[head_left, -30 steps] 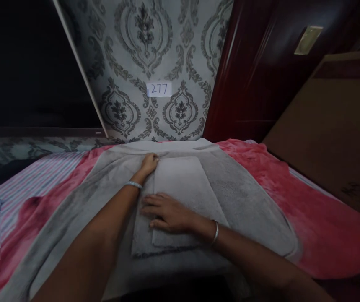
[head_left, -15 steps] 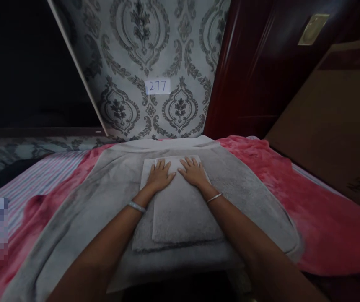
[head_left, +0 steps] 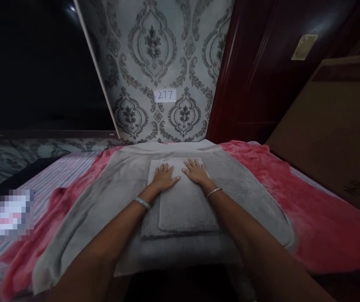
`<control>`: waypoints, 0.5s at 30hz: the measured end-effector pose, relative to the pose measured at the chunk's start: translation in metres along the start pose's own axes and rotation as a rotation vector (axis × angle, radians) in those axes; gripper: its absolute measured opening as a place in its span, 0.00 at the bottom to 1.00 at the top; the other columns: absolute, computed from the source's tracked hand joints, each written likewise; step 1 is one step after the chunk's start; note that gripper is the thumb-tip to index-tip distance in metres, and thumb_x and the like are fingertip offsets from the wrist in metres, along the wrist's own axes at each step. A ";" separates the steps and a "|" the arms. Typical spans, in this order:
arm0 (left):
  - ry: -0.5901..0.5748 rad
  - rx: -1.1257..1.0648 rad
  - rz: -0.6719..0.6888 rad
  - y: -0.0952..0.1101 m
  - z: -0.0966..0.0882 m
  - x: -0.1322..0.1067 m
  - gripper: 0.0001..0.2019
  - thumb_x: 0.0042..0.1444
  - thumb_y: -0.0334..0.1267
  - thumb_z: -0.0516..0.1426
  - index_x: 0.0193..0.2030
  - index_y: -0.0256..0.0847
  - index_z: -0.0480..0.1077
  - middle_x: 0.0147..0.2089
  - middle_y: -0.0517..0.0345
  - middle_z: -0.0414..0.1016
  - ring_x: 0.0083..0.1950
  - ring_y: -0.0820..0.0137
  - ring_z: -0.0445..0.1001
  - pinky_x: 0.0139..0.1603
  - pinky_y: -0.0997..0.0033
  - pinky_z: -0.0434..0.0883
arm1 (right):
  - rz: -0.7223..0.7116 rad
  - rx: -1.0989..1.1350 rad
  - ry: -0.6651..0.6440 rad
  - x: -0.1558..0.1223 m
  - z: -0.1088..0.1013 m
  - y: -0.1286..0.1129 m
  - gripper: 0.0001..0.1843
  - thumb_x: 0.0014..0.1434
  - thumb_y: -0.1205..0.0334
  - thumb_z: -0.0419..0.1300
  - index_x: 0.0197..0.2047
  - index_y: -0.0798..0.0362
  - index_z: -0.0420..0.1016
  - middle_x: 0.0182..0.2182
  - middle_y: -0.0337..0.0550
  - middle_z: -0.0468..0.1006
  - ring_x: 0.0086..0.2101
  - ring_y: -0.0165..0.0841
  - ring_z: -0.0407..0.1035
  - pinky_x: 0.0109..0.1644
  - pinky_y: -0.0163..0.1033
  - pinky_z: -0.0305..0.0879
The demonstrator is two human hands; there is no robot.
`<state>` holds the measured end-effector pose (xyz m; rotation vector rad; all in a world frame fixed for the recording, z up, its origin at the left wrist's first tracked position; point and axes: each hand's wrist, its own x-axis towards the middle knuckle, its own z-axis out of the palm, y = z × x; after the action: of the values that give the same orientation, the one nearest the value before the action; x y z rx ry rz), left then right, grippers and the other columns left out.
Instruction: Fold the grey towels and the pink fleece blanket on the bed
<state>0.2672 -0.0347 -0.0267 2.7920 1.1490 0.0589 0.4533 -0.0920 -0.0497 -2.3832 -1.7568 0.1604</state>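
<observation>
A folded grey plush cloth (head_left: 187,209) lies in layers on a larger spread grey blanket (head_left: 245,205). My left hand (head_left: 164,177) rests flat on the far left part of the folded cloth, fingers spread. Across from it, my right hand (head_left: 196,171) presses flat near the far right corner, its fingers apart too. Neither hand grips anything. Both palms touch the top layer, and a bracelet circles each wrist.
Beneath the grey blanket lies a red blanket (head_left: 324,235) over a striped sheet (head_left: 41,184). A dark screen (head_left: 41,67) stands at the left. A large cardboard box (head_left: 333,126) leans at the right, by a dark red door (head_left: 261,63). A paper marked 277 (head_left: 165,95) is on the patterned wall.
The view has shifted, so the scene sits slightly further right and the wall lower. My left hand has slid slightly nearer on the cloth; both hands stay flat on it.
</observation>
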 end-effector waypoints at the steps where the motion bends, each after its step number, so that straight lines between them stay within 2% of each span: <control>1: -0.011 -0.006 0.026 0.002 -0.001 -0.014 0.40 0.65 0.60 0.48 0.75 0.35 0.53 0.78 0.34 0.45 0.79 0.46 0.40 0.76 0.40 0.44 | -0.002 -0.002 -0.011 -0.001 -0.001 0.001 0.34 0.72 0.42 0.40 0.76 0.42 0.50 0.76 0.44 0.45 0.73 0.47 0.39 0.72 0.63 0.43; 5: -0.055 -0.064 0.332 0.009 0.008 -0.082 0.40 0.62 0.61 0.53 0.76 0.46 0.52 0.79 0.41 0.42 0.80 0.49 0.39 0.76 0.36 0.42 | -0.013 -0.015 -0.043 -0.005 -0.002 0.003 0.33 0.73 0.44 0.40 0.77 0.42 0.49 0.77 0.44 0.43 0.74 0.45 0.39 0.72 0.61 0.43; 6: -0.054 -0.085 0.383 0.009 0.013 -0.097 0.39 0.63 0.60 0.54 0.76 0.49 0.52 0.80 0.44 0.42 0.80 0.50 0.39 0.76 0.36 0.42 | -0.013 -0.016 -0.048 -0.006 -0.002 0.004 0.33 0.73 0.44 0.40 0.77 0.42 0.48 0.77 0.44 0.43 0.74 0.45 0.38 0.72 0.61 0.43; 8: -0.036 -0.111 0.402 0.008 0.023 -0.120 0.36 0.64 0.57 0.54 0.76 0.51 0.52 0.80 0.46 0.41 0.80 0.51 0.38 0.76 0.36 0.43 | -0.002 -0.017 -0.053 -0.008 -0.004 0.003 0.33 0.73 0.45 0.40 0.77 0.43 0.48 0.77 0.44 0.43 0.74 0.45 0.39 0.72 0.61 0.43; 11: 0.002 -0.133 0.358 0.008 0.031 -0.133 0.34 0.65 0.53 0.54 0.75 0.49 0.54 0.80 0.45 0.42 0.80 0.51 0.39 0.76 0.37 0.44 | 0.016 -0.022 -0.048 -0.006 -0.009 -0.003 0.32 0.72 0.47 0.43 0.76 0.45 0.52 0.76 0.48 0.46 0.73 0.48 0.41 0.71 0.64 0.46; 15: 0.048 -0.187 0.362 0.008 0.033 -0.134 0.33 0.64 0.52 0.55 0.74 0.50 0.57 0.79 0.45 0.45 0.80 0.52 0.42 0.76 0.36 0.45 | -0.017 -0.038 -0.002 0.009 -0.018 -0.014 0.33 0.70 0.53 0.50 0.75 0.50 0.55 0.75 0.54 0.49 0.72 0.48 0.43 0.70 0.63 0.49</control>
<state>0.1803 -0.1378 -0.0574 2.8009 0.5970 0.2536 0.4460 -0.0806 -0.0289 -2.3942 -1.7961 0.1281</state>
